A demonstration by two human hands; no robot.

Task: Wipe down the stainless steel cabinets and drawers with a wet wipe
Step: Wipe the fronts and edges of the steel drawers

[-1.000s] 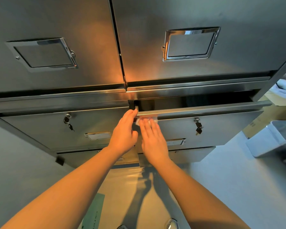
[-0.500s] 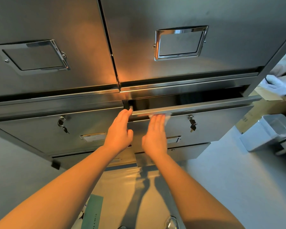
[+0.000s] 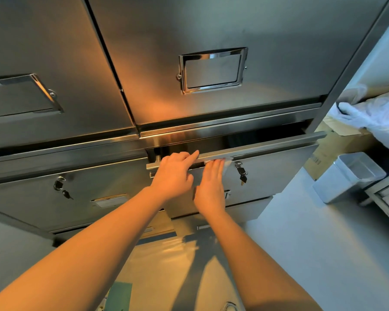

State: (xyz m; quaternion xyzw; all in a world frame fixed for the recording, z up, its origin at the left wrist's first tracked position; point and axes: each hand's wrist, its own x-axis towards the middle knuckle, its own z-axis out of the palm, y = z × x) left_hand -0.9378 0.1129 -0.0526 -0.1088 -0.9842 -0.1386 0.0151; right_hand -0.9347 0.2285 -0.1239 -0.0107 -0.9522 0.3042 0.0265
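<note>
A left hand (image 3: 173, 173) rests, fingers loosely extended, on the top lip of a pulled-out stainless steel drawer (image 3: 276, 169), steadying it. Just beside it, the right hand (image 3: 209, 187) presses a white wet wipe (image 3: 226, 161) flat, fingers straight, against the brushed, mirror-smooth rim. Pushed too hard, the drawer could slide shut on fingertips.

It looked like a lab or clinic storeroom: a wall of stainless steel cabinets (image 3: 211, 30) with framed label holders (image 3: 212, 70), locking drawers (image 3: 274, 169) with keys (image 3: 242, 175) in them, a pale smooth floor (image 3: 323, 243), and a small white bin (image 3: 348, 176).
</note>
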